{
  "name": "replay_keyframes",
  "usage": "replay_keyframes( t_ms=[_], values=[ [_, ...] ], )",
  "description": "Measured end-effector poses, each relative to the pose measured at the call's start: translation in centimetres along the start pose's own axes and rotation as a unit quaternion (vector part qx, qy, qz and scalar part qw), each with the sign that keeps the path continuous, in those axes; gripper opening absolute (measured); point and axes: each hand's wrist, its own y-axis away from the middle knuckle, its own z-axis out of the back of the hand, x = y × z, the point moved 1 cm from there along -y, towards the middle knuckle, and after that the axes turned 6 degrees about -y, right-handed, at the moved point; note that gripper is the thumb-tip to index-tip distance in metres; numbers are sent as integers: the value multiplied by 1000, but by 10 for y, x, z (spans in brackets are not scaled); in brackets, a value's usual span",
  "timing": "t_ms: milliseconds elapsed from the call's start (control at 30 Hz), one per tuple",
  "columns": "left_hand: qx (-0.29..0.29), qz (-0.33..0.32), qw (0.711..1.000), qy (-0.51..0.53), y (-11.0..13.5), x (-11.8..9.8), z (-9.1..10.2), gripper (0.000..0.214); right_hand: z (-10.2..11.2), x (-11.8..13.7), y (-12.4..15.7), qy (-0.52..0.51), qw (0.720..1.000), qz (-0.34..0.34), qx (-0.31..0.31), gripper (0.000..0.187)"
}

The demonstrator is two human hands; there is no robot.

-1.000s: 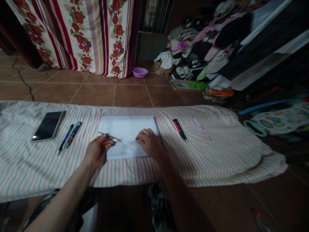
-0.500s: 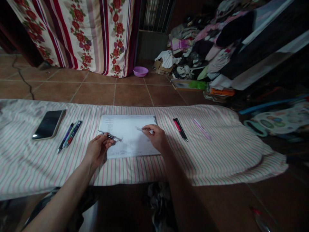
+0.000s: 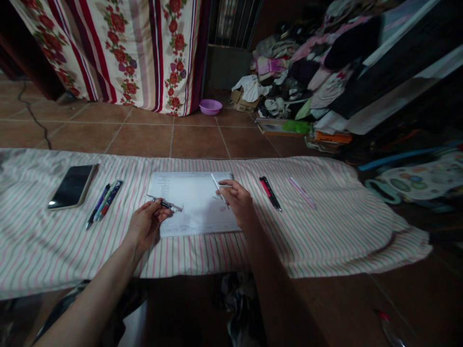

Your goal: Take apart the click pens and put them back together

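My left hand (image 3: 148, 219) is closed on what look like two pens (image 3: 167, 204), one dark and one pale, over the left side of an open spiral notebook (image 3: 191, 190). Between the fingertips of my right hand (image 3: 239, 202) is a slim white pen (image 3: 215, 181), tilted with its upper end toward the far left, above the notebook's right half. The page is white, with fine print along its edges. To the right of the notebook lie a red and black pen pair (image 3: 269, 193) and a pale pink pen (image 3: 302, 193).
A striped cloth (image 3: 217, 255) covers the low surface. Several pens (image 3: 104, 203) lie beside a phone (image 3: 72, 187) at the left. Beyond, on the tiled floor, are a purple basin (image 3: 210, 107), a floral curtain (image 3: 144, 58) and a heap of clothes (image 3: 307, 72).
My right hand has shifted slightly right and turned the white pen from nearly flat to a steeper tilt. My left hand has stayed in place.
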Motion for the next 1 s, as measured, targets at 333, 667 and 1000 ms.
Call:
replay_keyframes(
  t_ms=[333,667,1000],
  values=[
    [7,-4,1000,-2,-1,1,1,20,-4,5,5,-110,988,-88,61,25],
    [10,-3,1000,-6,-1,1,2,18,-13,13,10,-237,948,-173,127,22],
    [10,5,1000,-8,2,-2,-1,22,-17,10,11,-238,947,-156,148,17]
  ],
)
